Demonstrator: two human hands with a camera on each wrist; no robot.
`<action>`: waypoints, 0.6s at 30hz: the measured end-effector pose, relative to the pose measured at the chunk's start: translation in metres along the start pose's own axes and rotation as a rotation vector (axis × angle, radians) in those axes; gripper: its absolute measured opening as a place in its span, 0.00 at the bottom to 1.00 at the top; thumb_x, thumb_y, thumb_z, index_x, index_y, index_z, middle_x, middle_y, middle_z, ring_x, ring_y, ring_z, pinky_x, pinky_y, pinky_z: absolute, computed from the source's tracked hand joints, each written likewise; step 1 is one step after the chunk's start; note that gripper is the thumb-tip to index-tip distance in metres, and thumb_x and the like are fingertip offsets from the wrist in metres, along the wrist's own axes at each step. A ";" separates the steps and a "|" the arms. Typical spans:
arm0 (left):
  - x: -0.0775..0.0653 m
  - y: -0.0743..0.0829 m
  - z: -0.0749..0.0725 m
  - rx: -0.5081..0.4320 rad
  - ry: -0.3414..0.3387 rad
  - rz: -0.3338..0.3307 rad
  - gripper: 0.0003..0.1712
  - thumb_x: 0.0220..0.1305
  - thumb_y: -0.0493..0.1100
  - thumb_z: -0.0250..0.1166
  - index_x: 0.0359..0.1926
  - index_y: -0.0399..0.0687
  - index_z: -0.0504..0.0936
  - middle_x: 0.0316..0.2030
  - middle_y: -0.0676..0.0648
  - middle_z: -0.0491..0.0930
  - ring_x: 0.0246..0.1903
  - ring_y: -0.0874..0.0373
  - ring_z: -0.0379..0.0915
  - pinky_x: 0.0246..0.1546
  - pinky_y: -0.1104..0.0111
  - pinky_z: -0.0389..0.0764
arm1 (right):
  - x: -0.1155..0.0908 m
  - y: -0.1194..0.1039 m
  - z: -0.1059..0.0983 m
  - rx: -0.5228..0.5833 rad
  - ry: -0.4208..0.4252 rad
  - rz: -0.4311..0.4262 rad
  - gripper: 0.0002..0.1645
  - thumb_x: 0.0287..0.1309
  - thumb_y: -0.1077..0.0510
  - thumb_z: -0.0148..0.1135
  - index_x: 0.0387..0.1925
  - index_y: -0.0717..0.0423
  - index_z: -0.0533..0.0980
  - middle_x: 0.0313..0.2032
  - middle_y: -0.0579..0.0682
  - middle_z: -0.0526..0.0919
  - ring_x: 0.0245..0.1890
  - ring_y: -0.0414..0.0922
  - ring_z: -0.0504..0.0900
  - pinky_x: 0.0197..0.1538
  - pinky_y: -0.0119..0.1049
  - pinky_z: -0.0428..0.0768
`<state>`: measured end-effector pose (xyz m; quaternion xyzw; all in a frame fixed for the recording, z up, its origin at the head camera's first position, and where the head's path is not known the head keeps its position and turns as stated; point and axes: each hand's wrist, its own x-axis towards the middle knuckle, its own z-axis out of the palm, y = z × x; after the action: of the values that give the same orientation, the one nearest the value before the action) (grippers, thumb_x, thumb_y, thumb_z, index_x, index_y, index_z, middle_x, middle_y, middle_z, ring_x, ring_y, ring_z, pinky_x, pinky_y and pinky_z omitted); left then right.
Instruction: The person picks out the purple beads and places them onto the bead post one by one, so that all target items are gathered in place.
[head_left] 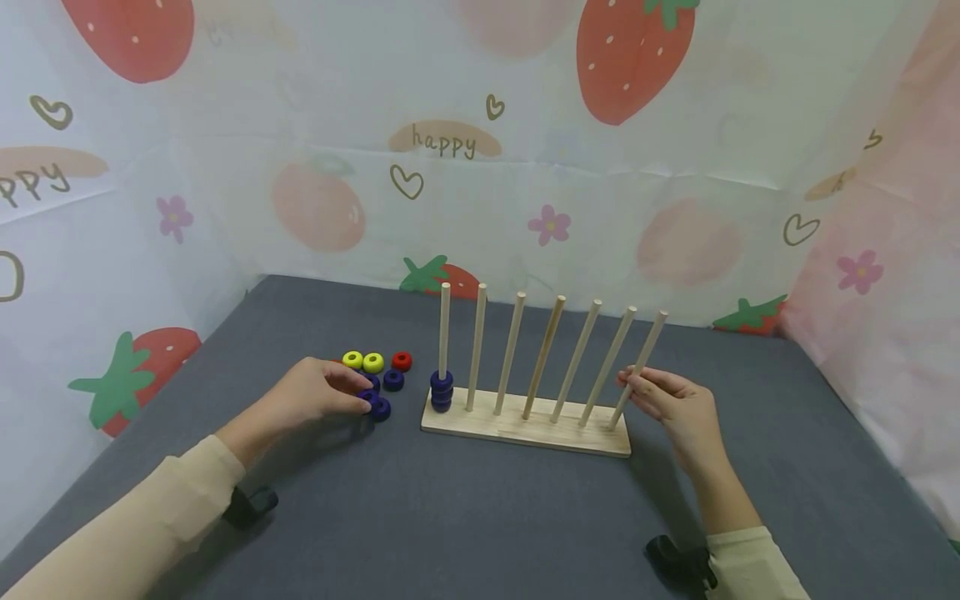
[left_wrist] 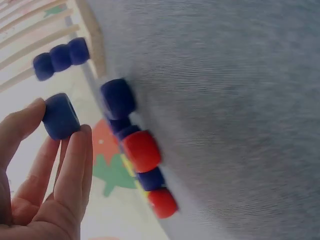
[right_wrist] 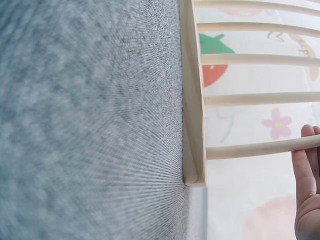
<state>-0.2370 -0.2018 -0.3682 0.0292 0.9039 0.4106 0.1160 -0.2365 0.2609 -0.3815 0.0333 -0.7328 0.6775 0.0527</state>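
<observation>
A dark blue ring bead [left_wrist: 61, 116] is pinched between the thumb and fingertips of my left hand [head_left: 307, 392], raised above the table in the left wrist view. Other loose beads lie by that hand, among them a blue one [head_left: 381, 408]. To the right stands a wooden peg rack with a flat base [head_left: 517, 427] and a row of several upright pegs. Three blue beads [head_left: 442, 392] are stacked at the foot of its leftmost peg. My right hand [head_left: 682, 412] holds the rightmost peg [head_left: 652, 340] between thumb and fingers, partway up; that peg carries no bead.
Beyond the left hand lie two yellow beads [head_left: 372, 362], a red bead [head_left: 402, 361] and another blue bead [head_left: 393, 380]. Part of the bead group is hidden by the left hand. A dark grey cloth [head_left: 480, 525] covers the table, with a strawberry-print curtain [head_left: 465, 217] behind.
</observation>
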 end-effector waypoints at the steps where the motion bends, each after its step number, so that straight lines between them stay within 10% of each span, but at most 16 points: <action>1: 0.000 0.002 -0.001 -0.003 0.009 -0.007 0.22 0.55 0.49 0.76 0.49 0.44 0.87 0.50 0.42 0.85 0.52 0.49 0.77 0.47 0.62 0.79 | 0.000 -0.001 0.000 0.003 0.002 0.003 0.31 0.62 0.51 0.68 0.57 0.72 0.76 0.38 0.34 0.89 0.44 0.31 0.87 0.49 0.26 0.82; 18: -0.001 0.031 -0.022 -0.095 0.084 0.045 0.27 0.60 0.53 0.72 0.58 0.49 0.82 0.55 0.43 0.83 0.53 0.51 0.77 0.53 0.58 0.79 | 0.000 0.000 0.001 -0.006 0.009 0.006 0.35 0.62 0.51 0.67 0.59 0.75 0.73 0.38 0.33 0.89 0.44 0.30 0.87 0.49 0.26 0.82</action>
<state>-0.2424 -0.1973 -0.3306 0.0266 0.8867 0.4563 0.0701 -0.2361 0.2600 -0.3815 0.0278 -0.7348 0.6755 0.0543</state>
